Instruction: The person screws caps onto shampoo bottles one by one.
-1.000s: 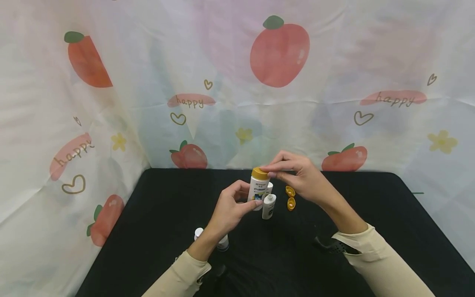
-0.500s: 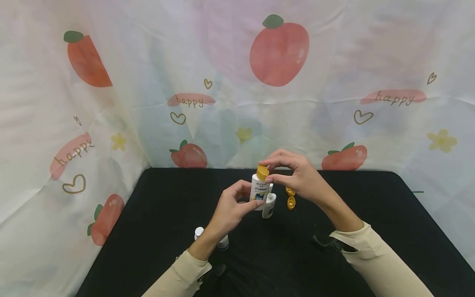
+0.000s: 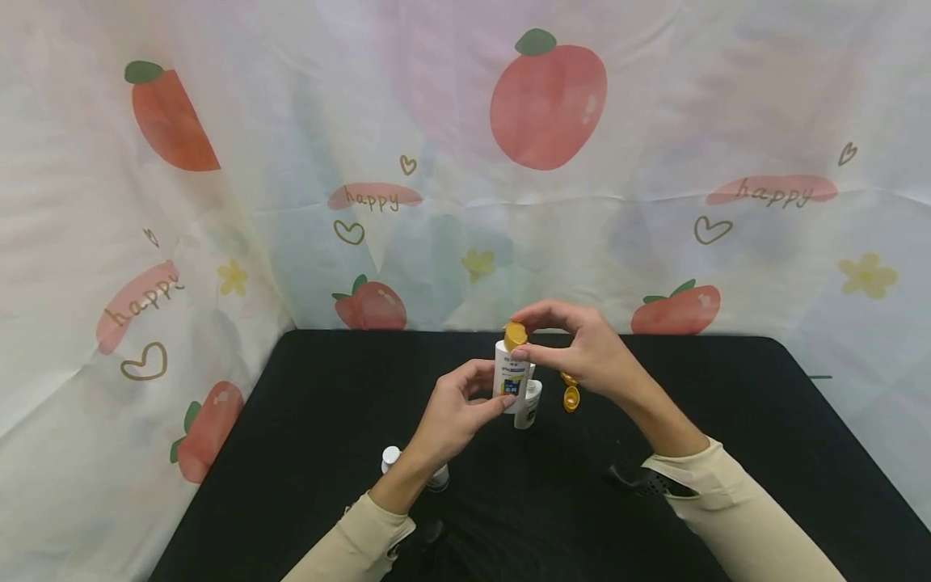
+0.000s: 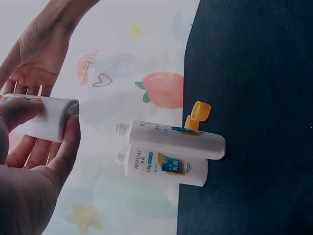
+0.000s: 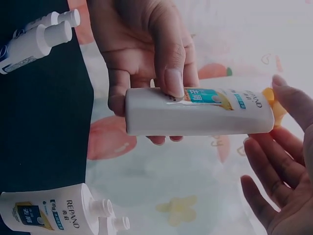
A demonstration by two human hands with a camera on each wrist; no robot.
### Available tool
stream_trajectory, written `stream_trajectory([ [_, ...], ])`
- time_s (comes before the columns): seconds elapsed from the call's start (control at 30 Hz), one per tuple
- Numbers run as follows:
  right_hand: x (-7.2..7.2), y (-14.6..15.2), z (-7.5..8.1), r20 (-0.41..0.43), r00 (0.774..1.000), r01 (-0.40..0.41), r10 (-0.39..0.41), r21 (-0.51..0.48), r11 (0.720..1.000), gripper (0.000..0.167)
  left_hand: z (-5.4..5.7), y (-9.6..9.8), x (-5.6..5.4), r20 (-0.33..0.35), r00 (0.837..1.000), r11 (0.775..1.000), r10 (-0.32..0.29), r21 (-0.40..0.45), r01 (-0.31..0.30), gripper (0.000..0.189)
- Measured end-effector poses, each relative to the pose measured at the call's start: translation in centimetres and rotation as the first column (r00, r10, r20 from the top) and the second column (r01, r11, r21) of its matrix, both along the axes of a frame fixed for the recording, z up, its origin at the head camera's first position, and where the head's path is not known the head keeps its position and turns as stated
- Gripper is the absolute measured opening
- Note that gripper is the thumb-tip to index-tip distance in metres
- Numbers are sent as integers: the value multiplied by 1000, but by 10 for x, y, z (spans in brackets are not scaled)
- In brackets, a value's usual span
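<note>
White plastic makes up the held bottle (image 3: 507,373), found upright and raised off the bench (image 3: 553,493) in the left grip (image 3: 452,408). That grip is closed around the body, thumb across the label face and fingers behind. The hold appears chosen to steady the bottle while leaving its top accessible.

The right grip (image 3: 578,346) pinches the yellow cap (image 3: 516,335) at the bottle's top, thumb on the near side. The cap sits tilted; whether any of it remains seated on the neck cannot be determined.

Below the grips, two uncapped bottles (image 4: 168,166) stand side by side on the bench, necks exposed. Two loose caps (image 3: 571,398), also yellow, lie on the bench below the right grip; one shows its hollow inside. Their position near the right grip is probably for convenience.

Nearer the person, partly behind the left forearm, stand two white-capped bottles (image 5: 27,49), both covered. All bottle walls are opaque; contents and fill levels cannot be verified.
</note>
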State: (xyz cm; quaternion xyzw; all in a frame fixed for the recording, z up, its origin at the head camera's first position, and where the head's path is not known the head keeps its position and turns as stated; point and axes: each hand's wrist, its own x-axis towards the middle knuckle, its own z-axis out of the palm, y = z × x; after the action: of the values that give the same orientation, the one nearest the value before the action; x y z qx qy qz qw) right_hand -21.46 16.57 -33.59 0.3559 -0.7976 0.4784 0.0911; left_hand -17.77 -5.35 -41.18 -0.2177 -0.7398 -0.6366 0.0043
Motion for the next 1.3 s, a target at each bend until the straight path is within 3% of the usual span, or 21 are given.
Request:
stream_trajectory([
  [0.3, 3, 2, 1, 3, 999, 41, -41, -22, 999, 29, 2, -1, -1, -29, 999, 1000, 20, -4, -21, 35],
  [0.6, 3, 7, 2, -70, 997, -43, 39, -51, 998, 32, 1, -3, -2, -26, 999, 999, 35, -2, -35, 35],
  [0.77, 2, 9, 1, -110, 993, -45, 38, -54, 998, 33, 0, -4, -3, -34, 998, 999, 47, -3, -47, 34],
  [1.03, 2, 6, 1, -45, 999, 29, -30, -38, 999, 29, 1, -2, -3, -37, 998, 999, 43, 20, -42, 31],
  [1.3, -1, 3, 0, -13, 999, -49, 49, -37, 998, 43, 1, 1, -3, -45, 998, 999, 33, 10, -33, 30],
])
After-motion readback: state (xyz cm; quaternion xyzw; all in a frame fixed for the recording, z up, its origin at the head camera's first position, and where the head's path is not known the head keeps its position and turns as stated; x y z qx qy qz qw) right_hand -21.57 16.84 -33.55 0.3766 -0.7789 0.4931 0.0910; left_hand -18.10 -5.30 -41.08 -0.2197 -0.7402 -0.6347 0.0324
